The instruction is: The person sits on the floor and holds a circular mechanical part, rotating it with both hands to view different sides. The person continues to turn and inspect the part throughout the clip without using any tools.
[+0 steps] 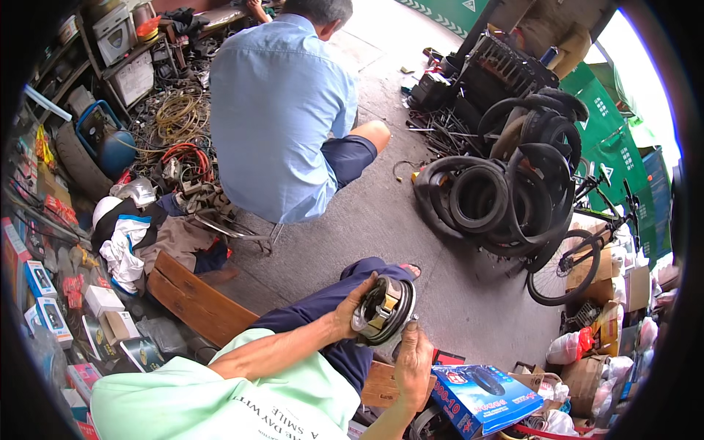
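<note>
The round metal drum (383,312) was held above the lap, near the knees, with its edge clamped in the grip of the left hand (349,312). Its underside was turned out of view. The right hand (413,359) was raised just beside it; whether anything small was pinched in that grip could not be told. The right forearm was cut off by the lower edge. The wooden bench (192,301) was partly covered by the pale green shirt (213,403). The co-worker's (282,125) hands were hidden.
</note>
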A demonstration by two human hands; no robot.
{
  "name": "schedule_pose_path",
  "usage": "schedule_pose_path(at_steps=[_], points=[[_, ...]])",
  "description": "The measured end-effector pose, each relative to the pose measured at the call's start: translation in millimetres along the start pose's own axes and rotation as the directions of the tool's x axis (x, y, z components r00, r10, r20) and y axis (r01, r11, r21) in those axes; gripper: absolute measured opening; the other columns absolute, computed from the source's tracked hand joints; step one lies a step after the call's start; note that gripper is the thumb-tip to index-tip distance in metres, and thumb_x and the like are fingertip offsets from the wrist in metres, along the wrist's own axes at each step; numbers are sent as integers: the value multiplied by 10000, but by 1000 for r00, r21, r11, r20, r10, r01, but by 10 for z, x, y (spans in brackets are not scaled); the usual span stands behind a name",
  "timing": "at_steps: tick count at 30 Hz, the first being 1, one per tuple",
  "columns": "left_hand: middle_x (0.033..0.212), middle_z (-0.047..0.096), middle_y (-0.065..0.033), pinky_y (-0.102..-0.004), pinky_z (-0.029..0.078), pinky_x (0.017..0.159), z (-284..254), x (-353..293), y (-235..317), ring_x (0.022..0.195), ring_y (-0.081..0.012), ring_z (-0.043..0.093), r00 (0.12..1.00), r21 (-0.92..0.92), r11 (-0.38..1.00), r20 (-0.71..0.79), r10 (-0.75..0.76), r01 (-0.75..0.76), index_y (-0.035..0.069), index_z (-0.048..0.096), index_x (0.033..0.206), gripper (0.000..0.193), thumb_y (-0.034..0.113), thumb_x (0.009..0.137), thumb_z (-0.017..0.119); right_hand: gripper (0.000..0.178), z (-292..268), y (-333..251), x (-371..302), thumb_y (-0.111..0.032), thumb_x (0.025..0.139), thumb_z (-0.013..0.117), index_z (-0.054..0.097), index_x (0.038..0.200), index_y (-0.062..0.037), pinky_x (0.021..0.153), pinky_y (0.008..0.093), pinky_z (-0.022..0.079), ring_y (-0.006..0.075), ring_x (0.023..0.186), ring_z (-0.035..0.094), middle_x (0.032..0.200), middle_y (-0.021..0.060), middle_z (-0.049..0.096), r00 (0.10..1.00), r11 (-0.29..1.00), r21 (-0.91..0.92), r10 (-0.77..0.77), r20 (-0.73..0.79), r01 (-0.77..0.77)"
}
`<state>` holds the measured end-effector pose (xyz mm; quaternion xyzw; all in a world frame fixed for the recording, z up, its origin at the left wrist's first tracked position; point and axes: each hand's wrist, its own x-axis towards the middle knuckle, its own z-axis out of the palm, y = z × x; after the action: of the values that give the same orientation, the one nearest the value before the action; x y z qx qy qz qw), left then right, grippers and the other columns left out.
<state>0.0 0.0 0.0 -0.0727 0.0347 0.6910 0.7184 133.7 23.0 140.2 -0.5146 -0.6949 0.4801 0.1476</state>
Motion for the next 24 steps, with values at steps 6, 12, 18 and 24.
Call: schedule_pose_path(at_steps=[6, 12, 18, 24], points=[[1102, 686, -105, -400, 570, 878, 139, 368, 120, 970, -229, 683, 976, -153, 983, 205, -72, 104, 64, 609, 1200, 498, 445, 884, 660, 678, 40, 87, 120, -570, 969, 450, 583, 1098, 82, 672, 413, 477, 292, 694, 631, 738, 184, 637, 993, 997, -53, -66, -100, 61], [1032, 669, -203, -464, 579, 851, -341, 702, 38, 1032, -320, 646, 964, -302, 943, 259, -60, 140, 44, 576, 1227, 612, 499, 835, 695, 590, 185, -86, 255, -518, 992, 466, 552, 889, 56, 527, 337, 328, 123, 595, 373, 618, 37, 409, 975, 990, -101, -119, -190, 101], [1000, 677, -144, -443, 567, 856, -339, 747, 157, 957, -280, 649, 978, -234, 967, 202, -59, 106, 83, 616, 1186, 578, 551, 849, 651, 641, 181, -78, 377, -514, 961, 528, 572, 1150, 98, 551, 348, 435, 169, 582, 536, 613, 83, 557, 988, 1000, 2, -19, -155, 20], [969, 699, -86, -359, 602, 787, 1, 621, 182, 866, -215, 704, 979, -139, 988, 178, 97, -72, 22, 538, 1209, 665, 564, 842, 653, 569, 361, 23, 546, -478, 941, 584, 587, 1209, 24, 650, 336, 511, 214, 774, 711, 826, 189, 706, 958, 981, -60, -192, -211, 184]])
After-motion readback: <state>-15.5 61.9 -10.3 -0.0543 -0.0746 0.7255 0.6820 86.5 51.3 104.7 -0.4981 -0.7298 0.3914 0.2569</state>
